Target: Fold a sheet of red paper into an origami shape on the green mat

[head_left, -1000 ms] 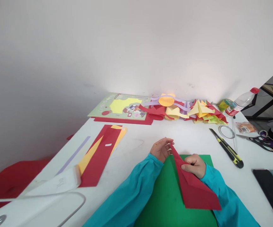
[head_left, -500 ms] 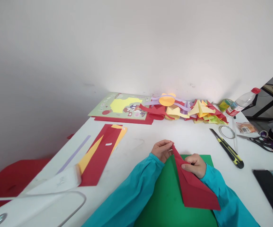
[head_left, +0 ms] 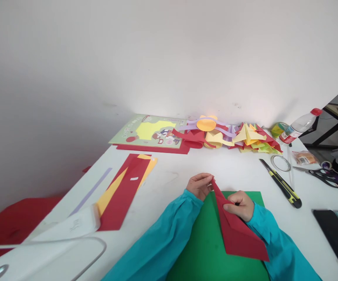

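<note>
A folded red paper plane (head_left: 239, 238) is held between both hands, its narrow tip pointing away from me and its broad end toward my right sleeve. With thumb and fingers, my left hand (head_left: 199, 185) pinches the pointed tip. My right hand (head_left: 240, 205) grips the folded middle, thumb on top; the fingers beneath are partly hidden. Under the plane lies a green sheet (head_left: 210, 249), partly covered by my sleeves.
Red and orange paper strips (head_left: 122, 199) lie left, near a white lamp-like device (head_left: 66, 226). Several folded paper pieces (head_left: 247, 134) line the wall beside a picture book (head_left: 151, 132). At right are a utility knife (head_left: 280, 183), tape roll (head_left: 280, 163), scissors (head_left: 321, 175) and a bottle (head_left: 299, 127).
My left fingers, looser around the tip a second ago, have closed into a pinch there. The broad end of the plane has swung slightly left. My right hand keeps its grip.
</note>
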The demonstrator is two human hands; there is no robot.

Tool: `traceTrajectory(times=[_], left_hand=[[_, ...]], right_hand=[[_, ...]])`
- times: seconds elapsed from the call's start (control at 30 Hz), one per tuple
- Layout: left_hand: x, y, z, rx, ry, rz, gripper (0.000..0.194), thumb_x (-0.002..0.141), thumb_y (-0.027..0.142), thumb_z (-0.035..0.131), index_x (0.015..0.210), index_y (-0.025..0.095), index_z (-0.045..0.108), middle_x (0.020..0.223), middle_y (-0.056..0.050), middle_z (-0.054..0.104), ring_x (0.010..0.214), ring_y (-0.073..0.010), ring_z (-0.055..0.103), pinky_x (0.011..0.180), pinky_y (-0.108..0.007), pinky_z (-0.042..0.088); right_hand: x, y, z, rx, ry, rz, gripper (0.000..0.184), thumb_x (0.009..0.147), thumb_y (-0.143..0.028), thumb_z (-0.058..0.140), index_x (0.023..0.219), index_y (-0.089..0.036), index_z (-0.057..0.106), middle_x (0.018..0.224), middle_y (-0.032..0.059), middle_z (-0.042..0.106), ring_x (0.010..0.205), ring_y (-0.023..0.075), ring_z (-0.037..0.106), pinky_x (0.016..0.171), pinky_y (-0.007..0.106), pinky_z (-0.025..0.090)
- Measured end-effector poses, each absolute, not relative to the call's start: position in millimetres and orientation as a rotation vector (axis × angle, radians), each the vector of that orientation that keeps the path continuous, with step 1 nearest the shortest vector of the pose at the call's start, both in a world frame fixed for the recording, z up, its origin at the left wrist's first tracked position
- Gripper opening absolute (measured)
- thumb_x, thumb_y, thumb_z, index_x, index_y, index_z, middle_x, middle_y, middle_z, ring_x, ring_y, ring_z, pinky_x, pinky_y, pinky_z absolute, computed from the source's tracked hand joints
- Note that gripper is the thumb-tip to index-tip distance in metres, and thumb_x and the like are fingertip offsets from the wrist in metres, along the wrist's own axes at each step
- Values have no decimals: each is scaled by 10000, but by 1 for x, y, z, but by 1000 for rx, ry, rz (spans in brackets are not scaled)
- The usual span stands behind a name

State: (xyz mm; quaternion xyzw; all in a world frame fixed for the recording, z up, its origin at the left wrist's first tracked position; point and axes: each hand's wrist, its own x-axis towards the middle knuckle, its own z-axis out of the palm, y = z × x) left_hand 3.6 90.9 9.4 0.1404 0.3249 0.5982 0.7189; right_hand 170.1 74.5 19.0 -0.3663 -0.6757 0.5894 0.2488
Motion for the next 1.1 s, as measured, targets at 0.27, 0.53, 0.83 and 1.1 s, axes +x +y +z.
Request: traceTrajectory(times=[0.27,0.53,0.83,1.1], left_hand=[[2,92,10,331,737,1313,202,466,190,803,583,118,655,568,-21,627,550,-125,579,514,-254,456],[1,94,4,365,752,1314,178,481,213,775,552,109,649,506,-17,588,501,-125,547,468,-246,431],[4,93,2,485,765,1252,298,536,378,764,707,147,685,619,-34,652,556,-139,580,529,-271,470],[17,76,3,809,766,1145,215,508,304,790,561,117,697,605,-57,666,577,-176,593,595,-287,467]], right_hand=[[170,75,17,-998,-1861,1596,550,692,-525,576,402,-186,254,403,-76,231,404,36,192,389,218,148],[169,75,16,-1000,-1840,1620,543,688,-519,581,401,-184,264,403,-78,230,404,34,195,385,216,144],[174,76,17,-1108,-1543,1752,508,651,-555,620,429,-173,369,378,-80,299,379,38,221,373,214,157],[174,79,12,-1163,-1437,1597,483,699,-536,605,472,-157,407,420,-68,358,415,45,271,413,216,184]])
